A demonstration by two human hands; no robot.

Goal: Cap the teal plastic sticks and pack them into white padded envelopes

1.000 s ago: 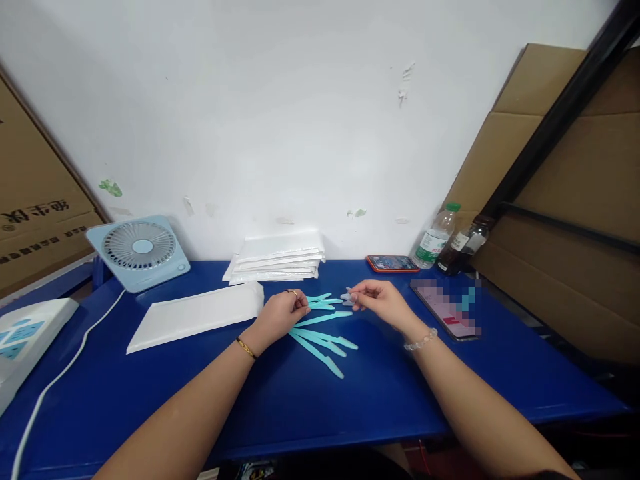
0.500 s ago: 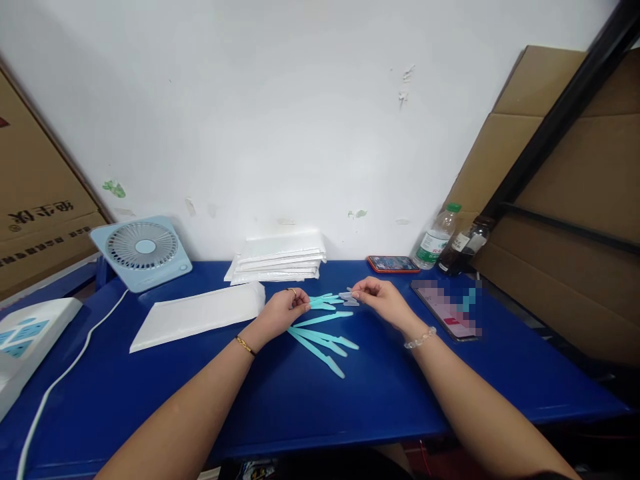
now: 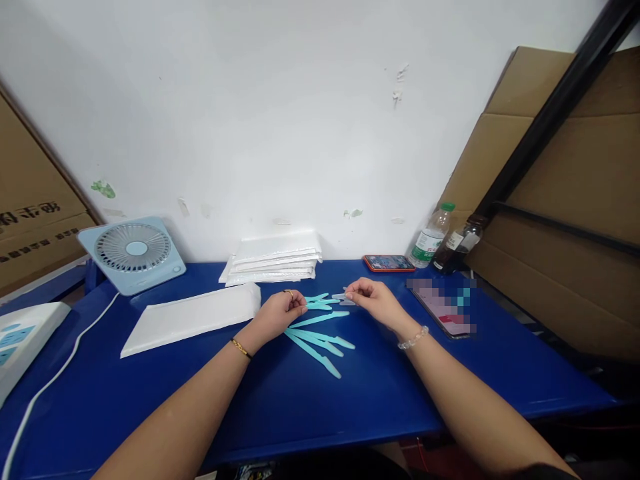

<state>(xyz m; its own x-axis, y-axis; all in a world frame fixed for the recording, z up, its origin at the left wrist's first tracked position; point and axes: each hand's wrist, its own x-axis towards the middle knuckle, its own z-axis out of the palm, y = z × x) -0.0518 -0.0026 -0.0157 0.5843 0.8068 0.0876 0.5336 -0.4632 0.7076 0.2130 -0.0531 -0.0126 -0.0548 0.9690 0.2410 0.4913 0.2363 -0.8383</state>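
Note:
Several teal eyebrow razors (image 3: 318,303) fan out from my left hand (image 3: 281,312), which is closed on their handle ends. My right hand (image 3: 373,300) pinches small clear plastic blade caps (image 3: 345,298) between thumb and fingers, just right of the razors' tips. Whether the caps touch those tips I cannot tell. Below my left hand, more teal eyebrow razors (image 3: 320,341) lie spread on the blue table (image 3: 280,407), pale covers on their ends pointing right. My left fingers partly hide the handles.
A white padded mailer (image 3: 193,317) lies left of my left hand, with a stack of mailers (image 3: 273,257) against the wall. A blue fan (image 3: 133,253) stands at left. Phones (image 3: 389,263) and bottles (image 3: 430,240) are at right.
The view has shifted slightly, so most things sit a little further left. Both hands keep their grips, and the clear caps are just off the held razors' tips.

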